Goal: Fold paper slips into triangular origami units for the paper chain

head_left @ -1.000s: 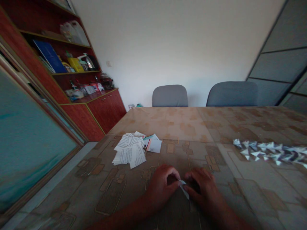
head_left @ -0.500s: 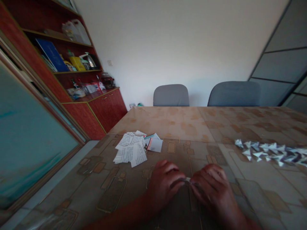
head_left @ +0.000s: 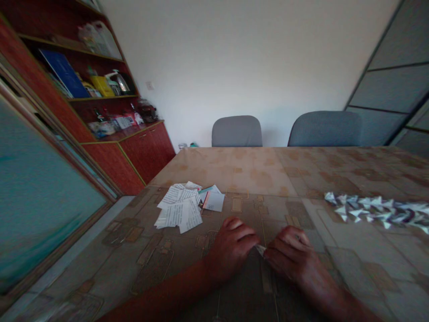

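Note:
Between my two hands is a small folded piece of paper [head_left: 260,250], mostly covered by fingers. My left hand [head_left: 233,245] pinches its left end, and my right hand [head_left: 292,251] is closed on its right end. Both hands are low over the near part of the table. Beyond my left hand lies a loose pile of printed paper slips [head_left: 181,208], with a pinkish-edged white card [head_left: 214,201] at its right side. Far to the right, several folded paper pieces [head_left: 375,208] lie in rows.
A patterned cloth covers the table [head_left: 248,165]. Two grey chairs, one left [head_left: 236,131] and one right [head_left: 324,129], stand behind its far edge. At the left is a red-brown cabinet [head_left: 147,150] with crowded shelves, beside a sliding glass door [head_left: 43,192].
The folded paper has tilted, its right end now lower, and shows a little more between my fingertips. My left hand has turned slightly. The whole view has shifted a little.

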### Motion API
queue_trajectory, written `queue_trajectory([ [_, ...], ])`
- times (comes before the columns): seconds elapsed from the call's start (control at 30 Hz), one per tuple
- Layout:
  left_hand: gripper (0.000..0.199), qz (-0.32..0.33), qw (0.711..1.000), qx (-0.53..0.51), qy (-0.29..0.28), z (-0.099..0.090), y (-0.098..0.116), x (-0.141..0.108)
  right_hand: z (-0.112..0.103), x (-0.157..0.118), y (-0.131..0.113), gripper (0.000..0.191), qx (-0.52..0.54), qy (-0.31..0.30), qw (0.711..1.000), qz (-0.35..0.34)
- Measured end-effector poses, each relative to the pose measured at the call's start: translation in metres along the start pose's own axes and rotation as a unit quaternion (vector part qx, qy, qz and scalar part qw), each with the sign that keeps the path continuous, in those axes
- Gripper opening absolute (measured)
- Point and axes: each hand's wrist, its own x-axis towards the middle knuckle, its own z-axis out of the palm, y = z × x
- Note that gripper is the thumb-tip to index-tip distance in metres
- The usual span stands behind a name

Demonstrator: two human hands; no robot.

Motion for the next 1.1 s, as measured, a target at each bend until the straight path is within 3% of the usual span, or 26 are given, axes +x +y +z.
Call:
queue_trajectory([
  [0.13, 0.015, 0.003, 0.999, 0.01, -0.049, -0.002, 0.009, -0.021, 0.007, 0.002, -0.001, 0.037, 0.05, -0.035, 0.998, -0.007],
  [0.3, 0.015, 0.031, 0.997, 0.02, -0.067, -0.005, 0.018, -0.032, -0.009, 0.009, 0.006, 0.013, 0.122, -0.138, 0.983, -0.003],
  [0.37, 0.015, 0.039, 0.997, 0.024, -0.065, -0.006, 0.018, -0.032, -0.013, 0.009, 0.012, 0.01, 0.14, -0.152, 0.978, -0.003],
  [0.63, 0.015, 0.036, 0.996, 0.047, -0.063, -0.007, 0.018, -0.035, 0.004, 0.003, 0.027, 0.016, 0.189, -0.143, 0.971, 0.033],
  [0.87, 0.016, 0.037, 0.995, 0.047, -0.075, -0.011, 0.019, -0.033, 0.012, 0.006, 0.02, 0.016, 0.169, -0.118, 0.971, 0.12],
  [1.1, 0.013, 0.021, 0.997, 0.04, -0.068, -0.009, 0.018, -0.033, 0.019, 0.006, 0.019, 0.016, 0.153, -0.107, 0.971, 0.148],
])
